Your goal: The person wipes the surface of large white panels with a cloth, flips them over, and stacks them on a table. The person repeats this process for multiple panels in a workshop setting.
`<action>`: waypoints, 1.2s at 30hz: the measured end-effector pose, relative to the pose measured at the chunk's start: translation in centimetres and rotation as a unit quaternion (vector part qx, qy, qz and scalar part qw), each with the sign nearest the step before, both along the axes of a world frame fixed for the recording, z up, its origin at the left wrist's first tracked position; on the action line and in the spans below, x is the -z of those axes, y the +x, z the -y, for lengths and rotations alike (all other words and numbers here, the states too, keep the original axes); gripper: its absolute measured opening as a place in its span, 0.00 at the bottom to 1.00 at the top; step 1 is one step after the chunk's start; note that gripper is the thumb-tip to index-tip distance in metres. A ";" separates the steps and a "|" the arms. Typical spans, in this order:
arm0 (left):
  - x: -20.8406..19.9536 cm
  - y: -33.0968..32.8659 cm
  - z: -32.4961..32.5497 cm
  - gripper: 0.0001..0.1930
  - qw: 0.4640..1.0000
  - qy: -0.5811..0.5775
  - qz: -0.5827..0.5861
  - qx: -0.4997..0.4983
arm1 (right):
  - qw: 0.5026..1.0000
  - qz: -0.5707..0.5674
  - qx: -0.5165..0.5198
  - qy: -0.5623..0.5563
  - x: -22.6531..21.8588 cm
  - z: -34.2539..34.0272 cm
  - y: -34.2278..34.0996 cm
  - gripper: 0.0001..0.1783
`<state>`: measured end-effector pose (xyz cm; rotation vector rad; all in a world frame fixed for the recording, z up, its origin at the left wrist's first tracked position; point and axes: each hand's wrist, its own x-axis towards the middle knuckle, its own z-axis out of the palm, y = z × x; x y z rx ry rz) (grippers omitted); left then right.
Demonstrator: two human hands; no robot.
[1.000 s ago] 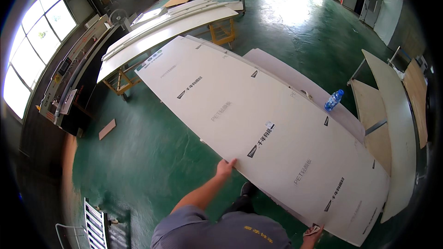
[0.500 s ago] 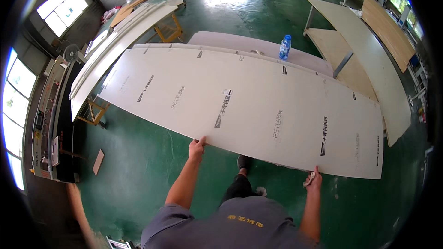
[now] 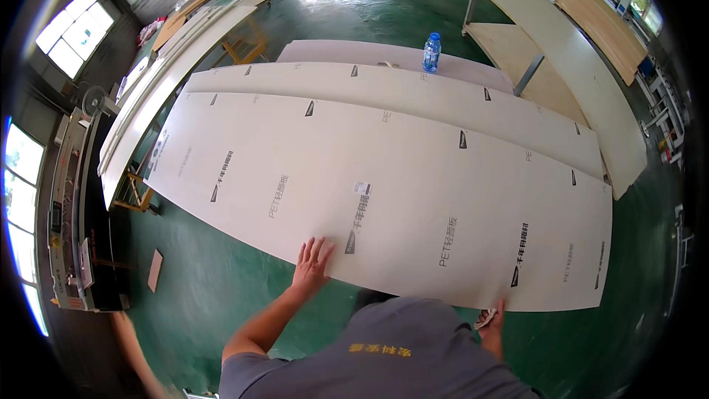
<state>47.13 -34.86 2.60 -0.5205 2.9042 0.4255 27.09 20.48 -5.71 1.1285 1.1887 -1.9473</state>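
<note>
A long white panel (image 3: 402, 199) with dark printed marks lies across the view in front of me. My left hand (image 3: 312, 266) rests on top of it at its near edge, fingers spread and flat. Farther right, my right hand (image 3: 493, 325) grips the same edge, with the thumb on top and the other fingers partly hidden. A crumpled whitish scrap (image 3: 484, 318), perhaps cloth or paper, is also in that hand. Beneath the panel, a second similar white panel (image 3: 413, 100) shows along the far side.
A blue-capped plastic bottle (image 3: 431, 55) stands on a pale surface (image 3: 332, 50) behind the panels. Long boards (image 3: 177, 74) lie on yellow trestles at the left. At the right is a large pale tabletop (image 3: 565, 52). A small wooden offcut (image 3: 155, 271) lies on the green floor.
The top panel has come nearer to me, baring more of the panel underneath. My left hand has gone from pinching the edge to lying flat on top; my body leans farther forward.
</note>
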 end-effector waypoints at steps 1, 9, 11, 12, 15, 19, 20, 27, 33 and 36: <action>1.6 -0.3 1.3 0.41 0.998 -0.045 -0.007 0.042 | 1.000 0.009 -0.010 -0.012 0.0 0.3 -0.1 0.27; -3.8 -1.9 1.3 0.43 0.991 -0.066 0.009 0.119 | 0.987 -0.159 0.002 -0.008 -4.7 -0.9 1.3 0.21; -11.4 -2.6 1.4 0.42 0.990 -0.064 0.018 0.124 | 0.967 -0.254 -0.021 0.024 -10.7 -1.6 1.3 0.17; -16.8 -3.7 1.6 0.41 0.989 -0.065 0.027 0.129 | 0.951 -0.306 -0.042 0.030 -14.9 -1.4 0.6 0.16; -30.1 -6.9 3.8 0.38 0.983 -0.071 -0.004 0.169 | 0.905 -0.390 0.106 0.136 -24.5 -0.2 -4.0 0.16; -41.8 -18.9 9.0 0.26 0.967 0.053 -0.028 0.246 | 0.740 -0.665 -0.055 0.089 -34.0 2.5 -13.3 0.14; -43.2 -21.6 10.0 0.22 0.972 0.085 -0.019 0.220 | 0.700 -0.700 -0.032 0.138 -36.0 6.9 -14.9 0.18; -43.2 -36.1 21.2 0.17 0.922 -0.180 -0.306 0.153 | 0.919 -0.394 0.004 -0.015 -18.1 15.6 -17.3 0.23; -40.9 -54.1 28.0 0.31 0.877 -0.158 -0.395 0.222 | 0.969 -0.207 0.131 0.043 -2.0 18.1 -8.9 0.27; -39.5 -62.6 33.4 0.34 0.883 -0.159 -0.373 0.235 | 0.962 -0.140 0.216 0.088 2.1 19.8 -6.3 0.29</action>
